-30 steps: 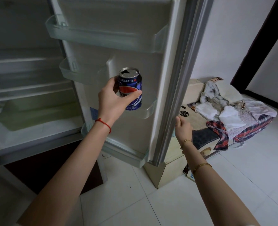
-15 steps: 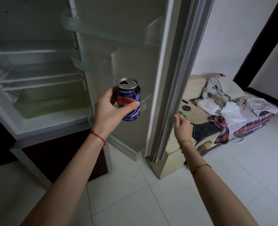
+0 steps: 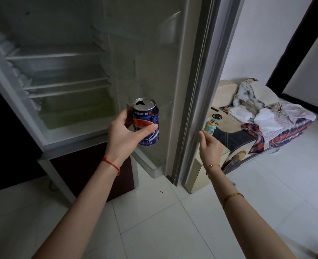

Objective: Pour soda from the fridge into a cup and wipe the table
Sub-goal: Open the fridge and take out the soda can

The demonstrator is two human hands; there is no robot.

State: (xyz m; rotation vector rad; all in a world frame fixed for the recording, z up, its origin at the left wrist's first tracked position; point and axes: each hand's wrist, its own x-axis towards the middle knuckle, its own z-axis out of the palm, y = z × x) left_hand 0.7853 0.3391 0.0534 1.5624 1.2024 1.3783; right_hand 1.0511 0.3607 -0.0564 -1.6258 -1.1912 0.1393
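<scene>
Now our left hand wraps a smooth blue metal soda can, its top already open; our right hand, fingers loosely curled and holding nothing, hangs beside the grey fridge door.

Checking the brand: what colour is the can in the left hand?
Dark blue with a red-and-white emblem, silver top; head view shows the can.

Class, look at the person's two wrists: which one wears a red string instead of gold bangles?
The left wrist, on the left hand holding the soda can. The right wrist wears gold bangles.
</scene>
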